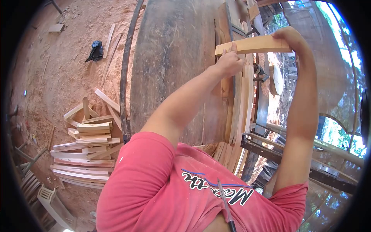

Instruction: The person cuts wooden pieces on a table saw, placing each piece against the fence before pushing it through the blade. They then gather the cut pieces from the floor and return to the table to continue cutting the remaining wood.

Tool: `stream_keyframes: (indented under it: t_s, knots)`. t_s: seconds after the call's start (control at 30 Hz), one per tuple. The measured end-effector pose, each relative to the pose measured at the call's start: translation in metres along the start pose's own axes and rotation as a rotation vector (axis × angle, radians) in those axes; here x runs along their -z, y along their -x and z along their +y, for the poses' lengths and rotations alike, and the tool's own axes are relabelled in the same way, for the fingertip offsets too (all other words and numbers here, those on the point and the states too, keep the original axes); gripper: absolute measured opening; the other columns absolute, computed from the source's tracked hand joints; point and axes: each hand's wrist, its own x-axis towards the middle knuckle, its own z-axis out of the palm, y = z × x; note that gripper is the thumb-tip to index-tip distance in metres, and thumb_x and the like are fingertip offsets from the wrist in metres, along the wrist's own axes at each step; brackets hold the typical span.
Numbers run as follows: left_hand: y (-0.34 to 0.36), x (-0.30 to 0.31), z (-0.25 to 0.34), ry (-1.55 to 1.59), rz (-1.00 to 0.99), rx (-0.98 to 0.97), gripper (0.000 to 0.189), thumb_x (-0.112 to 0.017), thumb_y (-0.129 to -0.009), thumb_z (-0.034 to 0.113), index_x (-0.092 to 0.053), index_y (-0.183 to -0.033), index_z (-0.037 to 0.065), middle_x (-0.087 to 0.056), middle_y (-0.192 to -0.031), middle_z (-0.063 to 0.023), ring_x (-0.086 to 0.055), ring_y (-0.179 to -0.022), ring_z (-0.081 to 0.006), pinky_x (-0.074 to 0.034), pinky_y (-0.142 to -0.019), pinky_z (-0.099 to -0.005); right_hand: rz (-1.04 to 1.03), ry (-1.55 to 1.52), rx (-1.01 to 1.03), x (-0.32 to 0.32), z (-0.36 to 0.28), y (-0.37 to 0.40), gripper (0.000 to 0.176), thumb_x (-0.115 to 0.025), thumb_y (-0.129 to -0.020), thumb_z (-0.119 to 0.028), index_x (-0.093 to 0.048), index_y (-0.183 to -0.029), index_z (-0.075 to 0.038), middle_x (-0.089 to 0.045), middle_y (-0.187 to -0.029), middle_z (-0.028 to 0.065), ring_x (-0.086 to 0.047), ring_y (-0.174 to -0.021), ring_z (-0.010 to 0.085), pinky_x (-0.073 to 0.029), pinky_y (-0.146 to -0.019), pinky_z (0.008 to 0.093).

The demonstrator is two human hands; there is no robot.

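Note:
A pale wooden board lies across the right side of the worn wooden worktable, its far end reaching past the edge. My left hand is on the board near its left end, with two fingers stretched over the face and the others curled at its lower edge. At the opposite end, my right hand is wrapped round the board, wrist bent. Beneath the board, dark and wooden strips run along the table's side; the exact contact there is partly hidden.
Cut wood pieces are heaped on the sawdust-covered ground at left. A black plastic bag lies farther up. Metal machine parts sit right of the table. A dark rail crosses behind my right arm, and a plastic chair stands lower left.

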Motion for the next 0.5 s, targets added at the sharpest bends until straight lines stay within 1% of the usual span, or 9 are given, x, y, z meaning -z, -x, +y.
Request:
stream_keyframes:
  t_s: [0.03,0.2,0.27,0.33,0.37,0.4,0.43,0.47,0.5]
  knots:
    - [-0.003,0.002,0.000,-0.037,-0.039,0.027,0.049,-0.040,-0.088,0.028,-0.070,-0.100,-0.009,-0.013,-0.150,-0.0401,-0.017,-0.145,-0.0434,-0.011,-0.119,-0.0509,0.013,-0.005,0.024,0.001,0.000,-0.009,0.030,-0.064,-0.079,-0.024,-0.070,-0.086,0.005,-0.066,-0.077,0.0071,-0.057,-0.068,0.0172,-0.045,-0.065,0.0338]
    - [-0.009,-0.002,-0.007,-0.057,-0.038,0.029,0.050,-0.040,-0.088,0.030,-0.070,-0.099,-0.008,-0.013,-0.151,-0.0397,-0.018,-0.144,-0.0442,-0.011,-0.119,-0.0496,0.101,0.026,0.026,0.002,-0.007,-0.013,0.024,-0.064,-0.079,-0.019,-0.070,-0.081,0.004,-0.065,-0.074,0.0064,-0.058,-0.066,0.0132,-0.047,-0.067,0.0313]
    - [0.001,-0.004,-0.006,-0.073,-0.037,0.005,0.050,-0.041,-0.088,0.031,-0.071,-0.097,-0.009,-0.013,-0.151,-0.0393,-0.019,-0.144,-0.0446,-0.012,-0.119,-0.0494,0.060,0.103,0.058,-0.007,0.004,0.015,0.026,-0.063,-0.080,-0.022,-0.070,-0.082,0.004,-0.065,-0.073,0.0078,-0.058,-0.063,0.0131,-0.048,-0.062,0.0319]
    - [0.026,-0.007,-0.001,-0.077,-0.020,-0.063,0.050,-0.045,-0.086,0.031,-0.070,-0.093,-0.012,-0.015,-0.150,-0.0392,-0.022,-0.142,-0.0453,-0.013,-0.119,-0.0503,-0.138,0.229,0.133,-0.021,0.015,0.063,0.031,-0.064,-0.079,-0.027,-0.072,-0.092,-0.001,-0.067,-0.077,0.0070,-0.062,-0.062,0.0161,-0.050,-0.058,0.0344]
    - [0.037,-0.011,-0.003,-0.079,-0.027,-0.078,0.050,-0.045,-0.086,0.031,-0.070,-0.093,-0.012,-0.015,-0.150,-0.0392,-0.022,-0.142,-0.0453,-0.013,-0.119,-0.0503,-0.010,0.044,-0.150,-0.048,0.002,0.105,0.033,-0.063,-0.080,-0.027,-0.072,-0.100,-0.002,-0.070,-0.082,0.0101,-0.066,-0.062,0.0169,-0.053,-0.061,0.0329]
    - [0.051,-0.017,-0.010,-0.169,-0.055,-0.101,0.046,-0.048,-0.083,0.027,-0.069,-0.091,-0.013,-0.017,-0.150,-0.0392,-0.024,-0.141,-0.0456,-0.016,-0.118,-0.0508,0.053,0.013,-0.194,-0.079,0.000,0.142,0.035,-0.062,-0.081,-0.026,-0.071,-0.106,-0.003,-0.072,-0.090,0.0128,-0.069,-0.070,0.0191,-0.054,-0.067,0.0336]
    - [0.065,-0.023,-0.018,-0.262,-0.080,-0.124,0.043,-0.051,-0.081,0.024,-0.068,-0.090,-0.014,-0.018,-0.150,-0.0391,-0.026,-0.140,-0.0459,-0.019,-0.117,-0.0514,0.155,0.059,-0.116,-0.109,-0.009,0.179,0.034,-0.062,-0.083,-0.028,-0.071,-0.104,-0.003,-0.072,-0.093,0.0159,-0.070,-0.076,0.0251,-0.055,-0.074,0.0373]
    - [0.078,-0.030,-0.027,-0.271,-0.090,-0.138,0.043,-0.051,-0.081,0.024,-0.068,-0.090,-0.014,-0.018,-0.150,-0.0391,-0.026,-0.140,-0.0459,-0.019,-0.117,-0.0514,0.231,0.196,-0.009,-0.147,0.014,0.204,0.041,-0.063,-0.084,-0.034,-0.067,-0.114,-0.007,-0.071,-0.095,0.0180,-0.070,-0.082,0.0296,-0.054,-0.081,0.0400]
    - [0.091,-0.037,-0.039,-0.246,-0.075,-0.171,0.039,-0.055,-0.079,0.019,-0.065,-0.094,-0.015,-0.018,-0.150,-0.0383,-0.025,-0.140,-0.0472,-0.022,-0.116,-0.0533,0.177,0.134,-0.180,-0.176,0.002,0.233,0.049,-0.065,-0.083,-0.037,-0.060,-0.126,-0.012,-0.070,-0.097,0.0197,-0.070,-0.084,0.0349,-0.053,-0.084,0.0435]
